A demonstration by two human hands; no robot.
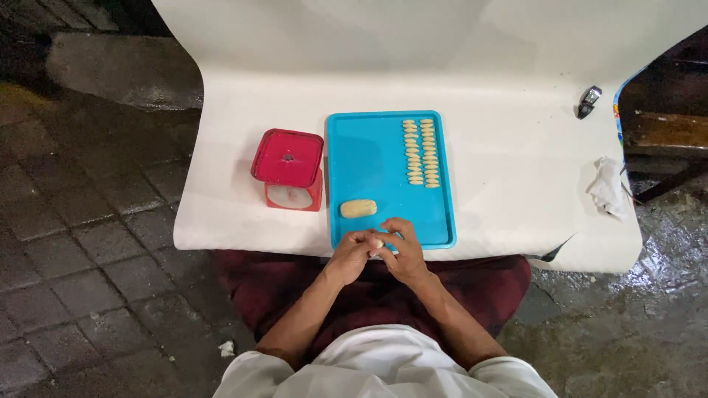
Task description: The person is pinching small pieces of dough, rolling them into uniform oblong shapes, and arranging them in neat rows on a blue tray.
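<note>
My hands (377, 249) pinch a dough bit (377, 243) over the tray (369, 147)'s near rim; squeezed unevenly, it could drop.

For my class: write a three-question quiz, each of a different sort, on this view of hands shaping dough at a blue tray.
1. True or false: the dough log lies on the blue tray.
2. Multiple choice: the small shaped pieces lie in A) one row, B) two rows, C) a heap.
3. Fill in: the red kitchen scale stands to the ____ of the tray.

Key
1. True; it lies near the tray's front left corner.
2. B; two rows side by side at the right.
3. Left. The left hand and right hand meet at the tray's near edge around a small pale piece.
</note>
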